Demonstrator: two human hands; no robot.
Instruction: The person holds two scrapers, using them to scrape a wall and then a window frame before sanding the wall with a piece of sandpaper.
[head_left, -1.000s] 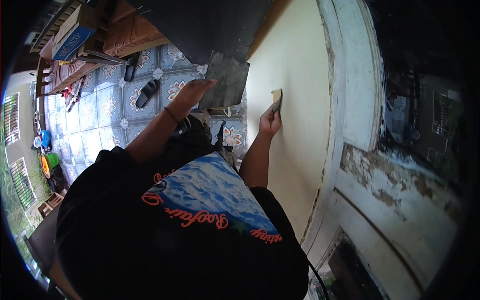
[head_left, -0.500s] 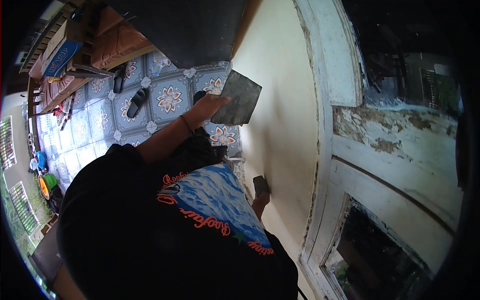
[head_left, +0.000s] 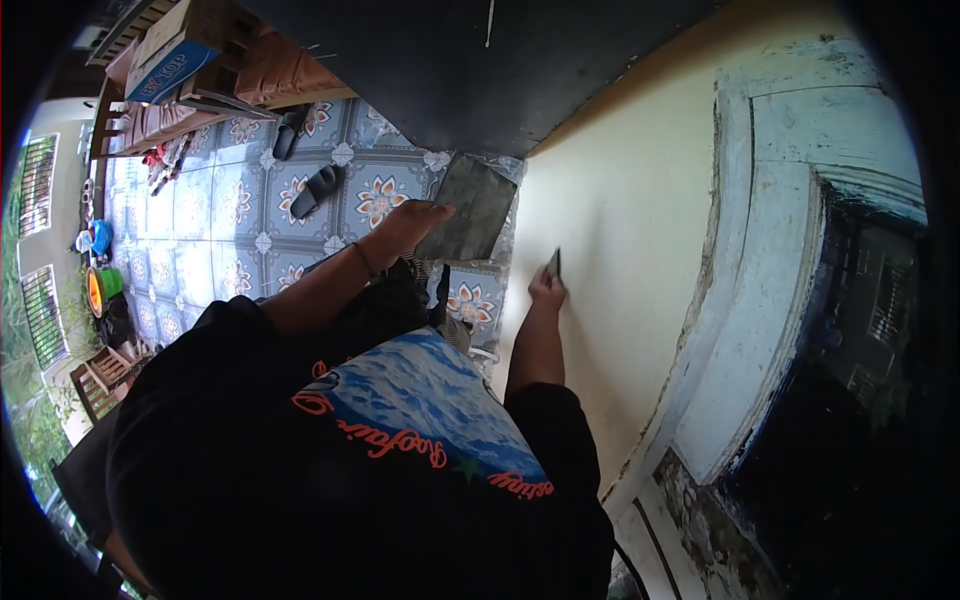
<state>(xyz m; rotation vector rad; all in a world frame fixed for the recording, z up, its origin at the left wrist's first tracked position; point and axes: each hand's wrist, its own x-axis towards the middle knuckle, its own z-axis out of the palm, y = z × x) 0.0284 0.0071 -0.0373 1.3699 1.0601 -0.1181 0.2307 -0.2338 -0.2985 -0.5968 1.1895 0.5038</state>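
My left hand [head_left: 415,226] is closed on the near edge of a dark grey, roughly square flat board [head_left: 472,208], its thumb resting on top. The board is held out over the tiled floor, close to the wall. My right hand [head_left: 547,290], arm stretched forward, grips a small dark flat scraper-like blade [head_left: 556,263]. Seen nearly edge-on, the blade overlaps the cream wall [head_left: 630,240] in this view. My fingers hide part of the blade.
A large black panel [head_left: 480,70] stands ahead, beside the wall. To the right is a weathered white frame [head_left: 740,330] with peeling paint. Slippers [head_left: 316,192] lie on the flowered tiles [head_left: 380,200]. A cushioned bench [head_left: 285,75] bears a blue-and-brown box [head_left: 170,65].
My right hand has moved forward along the wall with the blade, which has turned from face-on to nearly edge-on. My left hand still holds the board. The view has shifted.
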